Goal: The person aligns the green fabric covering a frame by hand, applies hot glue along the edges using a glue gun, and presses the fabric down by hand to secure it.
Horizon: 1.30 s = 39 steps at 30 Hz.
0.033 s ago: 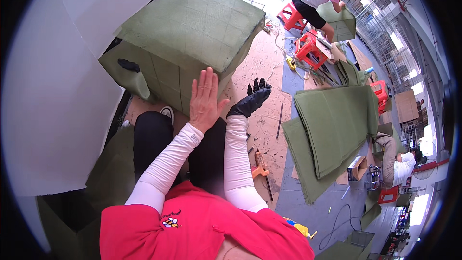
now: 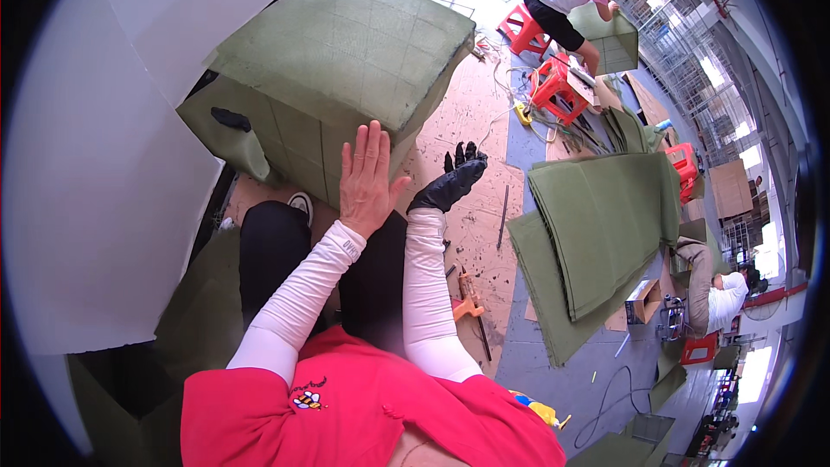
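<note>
Bare left hand (image 2: 367, 183), black-gloved right hand (image 2: 448, 186) near green fabric-covered box (image 2: 337, 47): fingers released, grasping nothing. Orange gun-shaped tool (image 2: 467, 308) by right edge of tan cardboard (image 2: 474, 238), presumably for reach.

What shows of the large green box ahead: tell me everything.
The large green box looks covered in matte, fabric-like sheet. Faint lines form a grid on its broad top, its right top edge is dark, and a dark line runs down its front. A loose flap curls at the lower left, near a small black item. It stands on tan boards ahead of the person. The left hand overlaps it in view; whether they touch cannot be told.
</note>
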Each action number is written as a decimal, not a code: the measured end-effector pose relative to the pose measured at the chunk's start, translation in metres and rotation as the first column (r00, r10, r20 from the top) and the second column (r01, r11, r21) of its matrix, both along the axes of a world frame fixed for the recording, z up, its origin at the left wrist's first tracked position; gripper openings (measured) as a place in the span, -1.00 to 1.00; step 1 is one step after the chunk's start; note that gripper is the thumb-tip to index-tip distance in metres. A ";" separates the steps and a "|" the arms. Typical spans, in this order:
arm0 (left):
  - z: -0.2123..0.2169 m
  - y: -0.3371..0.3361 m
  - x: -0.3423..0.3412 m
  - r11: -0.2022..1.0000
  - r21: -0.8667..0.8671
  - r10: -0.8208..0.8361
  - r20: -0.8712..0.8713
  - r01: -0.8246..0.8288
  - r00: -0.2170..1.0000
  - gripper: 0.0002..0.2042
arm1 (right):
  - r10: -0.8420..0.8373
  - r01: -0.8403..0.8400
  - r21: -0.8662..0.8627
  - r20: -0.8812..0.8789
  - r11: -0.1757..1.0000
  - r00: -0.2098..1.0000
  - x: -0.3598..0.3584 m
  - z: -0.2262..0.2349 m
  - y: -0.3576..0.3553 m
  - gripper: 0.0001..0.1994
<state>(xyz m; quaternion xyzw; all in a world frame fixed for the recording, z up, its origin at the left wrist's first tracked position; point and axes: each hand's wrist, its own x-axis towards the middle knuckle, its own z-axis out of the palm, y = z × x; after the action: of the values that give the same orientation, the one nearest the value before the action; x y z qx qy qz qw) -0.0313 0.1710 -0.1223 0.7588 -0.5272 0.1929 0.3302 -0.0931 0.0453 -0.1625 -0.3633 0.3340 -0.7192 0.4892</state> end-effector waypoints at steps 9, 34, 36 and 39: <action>0.000 -0.001 -0.002 0.999 0.048 0.009 0.082 -0.013 0.997 -0.19 | 0.021 -0.021 0.011 -0.028 1.000 0.999 -0.005 -0.004 -0.002 -0.34; -0.002 0.027 0.003 0.994 0.109 -0.039 0.084 0.030 0.996 -0.36 | 0.310 0.571 0.685 -0.721 0.452 0.620 -0.340 -0.367 0.115 -0.50; -0.001 0.031 0.009 0.997 0.025 -0.072 0.067 0.071 0.995 -0.39 | 0.221 0.631 0.653 -0.747 0.418 0.627 -0.327 -0.355 0.117 -0.32; 0.005 0.025 0.012 0.986 -0.125 -0.112 0.017 0.113 0.994 -0.48 | 0.111 0.784 0.496 -0.863 0.373 0.493 -0.342 -0.377 0.116 -0.16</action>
<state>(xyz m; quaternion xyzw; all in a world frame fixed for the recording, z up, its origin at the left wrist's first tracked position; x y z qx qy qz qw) -0.0194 0.1965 -0.1171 0.7045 -0.5576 0.2105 0.3853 -0.4348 0.1610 -0.5396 -0.2450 0.9015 -0.2915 0.2058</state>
